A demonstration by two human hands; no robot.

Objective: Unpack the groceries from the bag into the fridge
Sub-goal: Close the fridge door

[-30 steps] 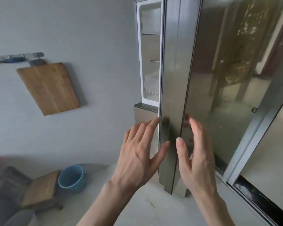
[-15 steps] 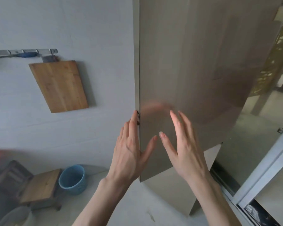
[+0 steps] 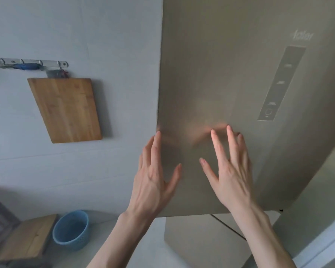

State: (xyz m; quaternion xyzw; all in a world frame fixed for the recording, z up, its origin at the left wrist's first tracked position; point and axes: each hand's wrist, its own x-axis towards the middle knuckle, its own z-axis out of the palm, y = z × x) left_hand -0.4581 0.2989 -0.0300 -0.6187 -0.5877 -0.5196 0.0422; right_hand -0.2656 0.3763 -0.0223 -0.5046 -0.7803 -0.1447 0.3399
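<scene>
Both hands are up in front of the fridge door (image 3: 230, 78), palms toward its brushed metal face. The left hand (image 3: 153, 182) sits at the door's left edge, fingers straight and loosely spread, thumb out to the right; its fingertips reach up beside the edge. The right hand (image 3: 230, 176) lies further in on the panel, fingers fanned wide, thumb angled toward the left hand. Neither hand holds anything. A pinkish reflection of the fingers shows on the metal just above the fingertips. Whether the palms actually press on the door or stop just short of it is hard to tell from this angle; the fingertips look slightly blurred.

The door fills the upper right of the view. A narrow dark control strip (image 3: 280, 84) runs down its right part, with a faint brand mark above it. Below the door's bottom edge a lower fridge panel (image 3: 201, 238) is seen, with a dark seam line crossing it.

On the grey wall to the left, a metal hook rail (image 3: 33, 62) carries a blue-handled item, and a wooden cutting board (image 3: 66, 109) hangs tilted beneath it. Lower left, a blue perforated basket (image 3: 72, 229) stands on the pale surface, just beside a second wooden board (image 3: 23, 238) lying flat. No grocery bag shows anywhere in view.
</scene>
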